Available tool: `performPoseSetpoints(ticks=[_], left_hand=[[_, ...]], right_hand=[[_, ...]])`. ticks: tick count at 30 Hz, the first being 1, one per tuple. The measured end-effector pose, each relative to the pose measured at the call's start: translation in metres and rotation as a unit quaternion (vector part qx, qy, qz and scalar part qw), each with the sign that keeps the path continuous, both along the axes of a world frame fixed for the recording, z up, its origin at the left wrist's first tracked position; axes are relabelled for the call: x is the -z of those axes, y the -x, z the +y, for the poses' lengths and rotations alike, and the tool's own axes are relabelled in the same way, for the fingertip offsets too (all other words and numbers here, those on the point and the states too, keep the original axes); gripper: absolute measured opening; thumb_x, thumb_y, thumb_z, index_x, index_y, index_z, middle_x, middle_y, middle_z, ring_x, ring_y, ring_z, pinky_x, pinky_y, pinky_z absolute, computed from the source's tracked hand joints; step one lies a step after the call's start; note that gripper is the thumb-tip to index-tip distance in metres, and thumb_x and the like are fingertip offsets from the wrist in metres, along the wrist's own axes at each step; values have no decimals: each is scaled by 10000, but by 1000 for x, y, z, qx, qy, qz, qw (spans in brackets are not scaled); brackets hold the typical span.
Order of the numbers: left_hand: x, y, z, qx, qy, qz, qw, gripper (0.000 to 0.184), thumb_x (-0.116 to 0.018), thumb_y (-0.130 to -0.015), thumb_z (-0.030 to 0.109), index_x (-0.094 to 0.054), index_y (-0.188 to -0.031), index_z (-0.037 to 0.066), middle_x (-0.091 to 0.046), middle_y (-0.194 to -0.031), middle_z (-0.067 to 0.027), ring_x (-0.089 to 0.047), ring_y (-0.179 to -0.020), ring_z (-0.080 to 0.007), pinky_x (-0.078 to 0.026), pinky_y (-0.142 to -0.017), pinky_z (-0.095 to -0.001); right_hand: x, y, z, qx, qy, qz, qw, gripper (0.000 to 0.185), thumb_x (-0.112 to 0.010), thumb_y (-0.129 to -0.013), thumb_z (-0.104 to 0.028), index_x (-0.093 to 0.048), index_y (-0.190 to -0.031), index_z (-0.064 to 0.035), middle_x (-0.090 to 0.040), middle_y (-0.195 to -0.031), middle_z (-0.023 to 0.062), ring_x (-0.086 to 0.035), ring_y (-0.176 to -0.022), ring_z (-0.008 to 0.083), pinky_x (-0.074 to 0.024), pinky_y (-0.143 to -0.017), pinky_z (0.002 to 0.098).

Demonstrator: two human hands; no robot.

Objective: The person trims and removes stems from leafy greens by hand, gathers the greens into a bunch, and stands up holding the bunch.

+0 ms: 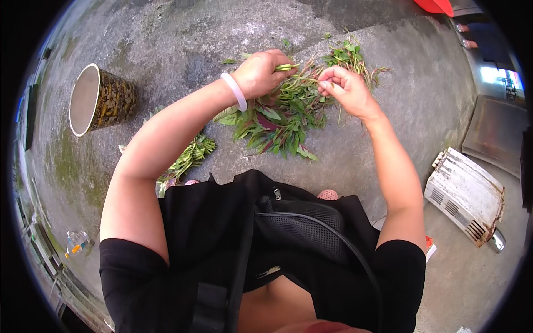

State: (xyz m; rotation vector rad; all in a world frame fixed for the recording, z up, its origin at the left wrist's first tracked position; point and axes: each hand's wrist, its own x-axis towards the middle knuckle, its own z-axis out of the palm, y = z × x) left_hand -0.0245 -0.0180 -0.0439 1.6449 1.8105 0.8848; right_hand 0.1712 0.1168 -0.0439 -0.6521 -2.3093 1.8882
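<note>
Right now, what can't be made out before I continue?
All in the head view:
Stems: part hidden inside the left hand.
Bundle of greens: partly covered by the left arm.
Pink shoes: mostly hidden by black clothing.
Red object: cut off by the top edge.
Clear object: too small to identify.

Leafy greens, some purple-red, lie in a loose heap on grey concrete.

Rough concrete flr, greenish stains on L.
R side: white, rust-edged metal unit w/ vents, just beside grey panel; bright bluish light patch beyond. Red item top R; blurry bars along L edge.
</note>
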Motion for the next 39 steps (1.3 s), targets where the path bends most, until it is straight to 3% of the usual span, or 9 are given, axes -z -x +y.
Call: performPoseSetpoints(ticks=[5,8,13,21,24,26,30,33,39], left_hand=[[-22,-2,-1,25,168,-207,963,261,-563,-877,234,-618,-1001,11,-643,-884,-72,-568,-835,-112,-459,-739,-296],[-23,-3,-3,57,130,-117,983,267,-571,-868,239,-617,-1008,17,-644,-878,-90,-588,-821,-145,-461,-745,-302],[-23,-10,-6,49,33,172,983,218,-550,-833,232,-639,-919,54,-627,-874,-133,-615,-822,-250,-471,-729,-352],[-2,44,0,-120,67,39,990,262,-557,-851,239,-637,-1001,39,-659,-799,-87,-592,-701,-145,-478,-684,-298],[-7,45,-4,-120,109,-43,986,249,-573,-850,229,-643,-990,35,-656,-803,-48,-568,-706,-108,-476,-684,-281],[-11,38,-6,-105,132,-84,982,235,-583,-846,230,-652,-966,40,-644,-780,-33,-553,-697,-96,-471,-675,-272],[-22,15,-5,-51,163,-156,973,201,-586,-847,222,-658,-899,41,-592,-688,-10,-517,-658,-78,-441,-622,-254],[-13,9,-4,-8,87,-88,992,212,-575,-832,233,-636,-852,32,-593,-671,-53,-545,-635,-127,-449,-624,-293],[-16,8,-11,25,65,79,994,205,-566,-755,215,-617,-841,35,-600,-783,-172,-579,-750,-341,-454,-698,-408]], right_hand=[[-26,3,1,-14,-1,17,1000,141,-537,-874,-93,-546,-982,-3,-597,-838,26,-553,-741,75,-467,-668,218],[-26,4,-4,-17,-10,2,1000,154,-557,-853,-88,-570,-977,2,-602,-787,8,-555,-731,67,-466,-649,226],[-42,19,-31,-37,-301,-88,949,204,-550,-818,-203,-635,-875,-26,-620,-763,179,-614,-713,309,-476,-655,364],[-12,6,15,35,-192,-28,980,229,-581,-840,-206,-621,-1002,-49,-601,-729,-15,-528,-671,60,-443,-611,233],[-2,-8,25,80,-501,-358,784,397,-593,-819,-279,-551,-1164,-87,-535,-1187,133,-483,-1117,251,-382,-940,382],[13,-12,15,-7,-526,-356,773,452,-594,-812,-300,-515,-1216,-112,-424,-1309,148,-355,-1235,294,-300,-1011,428],[-6,26,-19,16,-232,-24,972,404,-632,-793,-223,-537,-1151,-60,-563,-1117,123,-566,-987,238,-461,-857,346],[-12,38,-29,-49,-390,56,918,236,-606,-803,-145,-581,-991,-5,-600,-845,135,-592,-751,262,-477,-683,341],[-24,42,-46,-76,-353,-42,932,189,-590,-796,-213,-603,-884,-48,-608,-773,146,-597,-754,310,-469,-674,394]])
